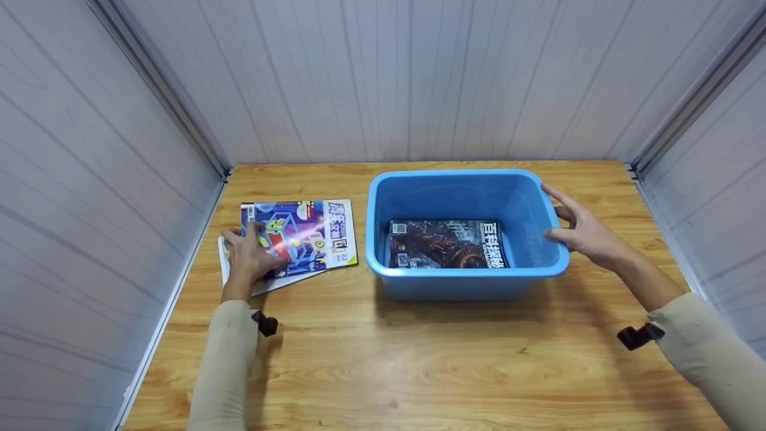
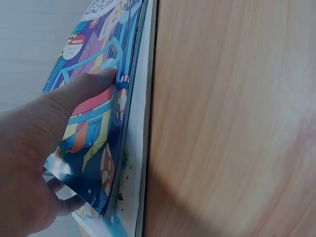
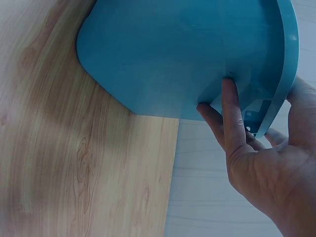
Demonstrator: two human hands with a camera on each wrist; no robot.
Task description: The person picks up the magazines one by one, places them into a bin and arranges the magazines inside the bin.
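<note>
Left fingers: I see my left hand (image 1: 250, 258) on the colourful magazine (image 1: 308, 234), thumb (image 2: 86, 86) flat across the cover and the other fingers tucked under its near edge, so it pinches that top copy between thumb and fingers.
Right fingers: my right hand (image 1: 583, 230) lies against the right end of the blue tub (image 1: 419, 281); the fingers (image 3: 232, 111) are nearly straight, pressed to the outside wall just below the rim, with the thumb up at the rim. They touch the tub and do not curl round it.
Colourful magazine: it lies on the wooden table (image 1: 419, 365), left of the tub and near it without touching, its cover facing up and turned a little askew.
Stack under it: a second magazine (image 1: 272, 285) with a pale cover sticks out below and to the left; from the left wrist view I make out white page edges beneath the top copy, though it may be more than one layer, as the angle is too steep to count.
Blue tub: it stands upright at the middle of the table, open side up, nearer the back wall than my arms.
Inside the tub: a dark magazine (image 1: 446, 244) lies flat on the floor of it, cover up, towards the front wall.
Surround: pale ribbed panels (image 1: 413, 78) close the table in on three sides.
</note>
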